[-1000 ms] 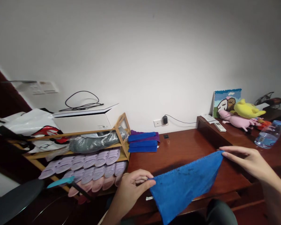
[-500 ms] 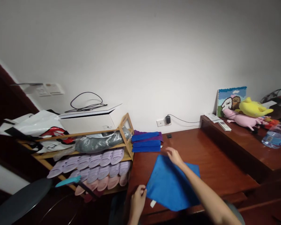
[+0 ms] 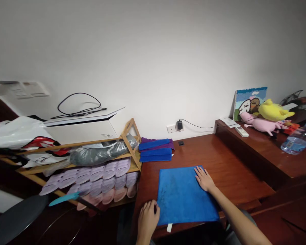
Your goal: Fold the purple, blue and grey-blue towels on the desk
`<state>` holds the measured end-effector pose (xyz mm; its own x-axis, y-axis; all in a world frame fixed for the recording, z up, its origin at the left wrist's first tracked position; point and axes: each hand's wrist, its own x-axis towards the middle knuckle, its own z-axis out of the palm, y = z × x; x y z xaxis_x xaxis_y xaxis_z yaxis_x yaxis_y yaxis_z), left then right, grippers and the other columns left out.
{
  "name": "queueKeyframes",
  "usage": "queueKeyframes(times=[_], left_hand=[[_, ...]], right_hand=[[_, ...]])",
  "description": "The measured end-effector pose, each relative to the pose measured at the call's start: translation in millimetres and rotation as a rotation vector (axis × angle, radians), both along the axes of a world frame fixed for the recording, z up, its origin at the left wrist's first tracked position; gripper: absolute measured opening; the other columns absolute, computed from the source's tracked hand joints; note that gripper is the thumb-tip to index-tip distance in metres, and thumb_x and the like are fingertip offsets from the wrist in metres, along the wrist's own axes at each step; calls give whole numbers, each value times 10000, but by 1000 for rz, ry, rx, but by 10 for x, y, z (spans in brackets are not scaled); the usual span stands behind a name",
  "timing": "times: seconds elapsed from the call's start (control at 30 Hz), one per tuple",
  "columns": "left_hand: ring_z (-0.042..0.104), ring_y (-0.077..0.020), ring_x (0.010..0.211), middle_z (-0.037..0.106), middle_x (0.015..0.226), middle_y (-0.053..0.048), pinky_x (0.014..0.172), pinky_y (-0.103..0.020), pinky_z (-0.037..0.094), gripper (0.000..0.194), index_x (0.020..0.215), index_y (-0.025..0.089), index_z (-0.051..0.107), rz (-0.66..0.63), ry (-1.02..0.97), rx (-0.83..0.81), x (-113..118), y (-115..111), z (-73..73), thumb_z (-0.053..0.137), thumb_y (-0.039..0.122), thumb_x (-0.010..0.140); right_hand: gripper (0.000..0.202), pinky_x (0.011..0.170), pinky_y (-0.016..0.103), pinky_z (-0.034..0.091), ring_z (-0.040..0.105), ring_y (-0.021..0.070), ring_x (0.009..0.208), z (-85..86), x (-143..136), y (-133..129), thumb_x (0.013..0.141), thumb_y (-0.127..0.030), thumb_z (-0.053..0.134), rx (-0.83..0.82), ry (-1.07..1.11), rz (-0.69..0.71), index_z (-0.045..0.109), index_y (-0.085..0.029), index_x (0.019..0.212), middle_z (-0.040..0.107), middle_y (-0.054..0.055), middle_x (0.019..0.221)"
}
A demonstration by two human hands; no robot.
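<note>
A blue cloth towel lies spread nearly square on the brown wooden table, with faint dark marks on its left half. A white tag sticks out from its near edge. My right hand rests flat on the towel's far right corner, fingers apart. At the left edge, my left hand is closed with curled fingers against the cloth; the thumb and fingertips are partly hidden. Behind the towel, several folded blue towels and a purple towel lie stacked near the wall.
On the left, a wooden rack carries lilac slippers, pink slippers and a white box. A raised ledge on the right holds plush toys, a remote and a water bottle.
The towel has gone from slanted and skewed to lying squarer. My right hand has moved right and down onto the far right corner. My left hand stays at the left edge.
</note>
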<state>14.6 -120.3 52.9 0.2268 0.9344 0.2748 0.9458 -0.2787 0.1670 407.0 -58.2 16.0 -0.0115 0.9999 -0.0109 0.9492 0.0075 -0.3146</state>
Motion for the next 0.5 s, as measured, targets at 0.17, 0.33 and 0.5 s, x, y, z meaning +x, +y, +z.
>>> queueKeyframes(times=[0.17,0.33,0.5], left_hand=[[630,-269,1278,711,1360,-110,1098,-442,484,418,1310,218,707,-209,-33,84,628,714,57,401,317,1043],[396,-356,1534,455,1661,-112,1229,-575,351,565,1551,283,526,-154,30,-34,865,1108,-299,458,494,1031],[333,-352,1570,392,1697,-104,1254,-582,302,624,1597,322,441,-80,54,-49,745,1153,-506,440,580,1029]], right_hand=[[651,1315,451,134,207,235,1615,119,-76,238,1041,-377,257,0,10,54,345,-138,1640,283,118,1725],[705,1313,444,150,209,236,1614,-21,-238,257,1059,-504,183,21,58,25,296,-148,1657,258,112,1732],[696,1316,459,113,174,232,1622,-31,-251,371,1053,-491,204,-5,33,8,265,-165,1665,236,99,1739]])
